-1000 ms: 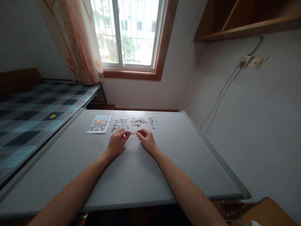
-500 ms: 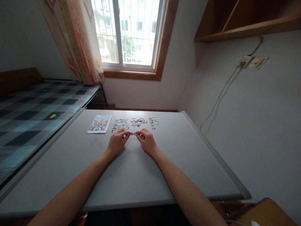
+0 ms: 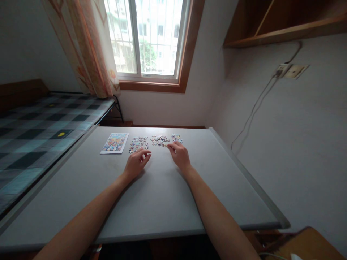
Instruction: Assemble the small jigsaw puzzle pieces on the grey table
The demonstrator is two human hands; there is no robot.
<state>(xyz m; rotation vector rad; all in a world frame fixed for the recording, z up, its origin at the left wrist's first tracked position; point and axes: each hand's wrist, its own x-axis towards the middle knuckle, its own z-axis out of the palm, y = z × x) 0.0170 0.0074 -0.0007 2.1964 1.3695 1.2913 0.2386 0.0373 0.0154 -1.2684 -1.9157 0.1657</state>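
Note:
Small jigsaw puzzle pieces lie in three groups near the far side of the table: a left group (image 3: 139, 142), a middle group (image 3: 159, 139) and a right group (image 3: 176, 137). My left hand (image 3: 136, 161) rests just in front of the left group, its thumb and forefinger slightly apart with nothing visible between them. At the near edge of the middle group, the fingertips of my right hand (image 3: 179, 154) pinch a puzzle piece (image 3: 165, 145). That hand partly covers the right group.
Left of the pieces lies a colourful printed picture sheet (image 3: 115, 143). The grey table (image 3: 151, 202) stands beside a bed with a checked cover (image 3: 65, 115). Beyond are a window (image 3: 154, 39) and a curtain (image 3: 89, 47). A cable (image 3: 246, 124) hangs on the right wall.
My right hand has moved right and away from me, from beside my left fingertips to the middle group. My left hand has stayed in place, and the pieces between its fingertips are gone.

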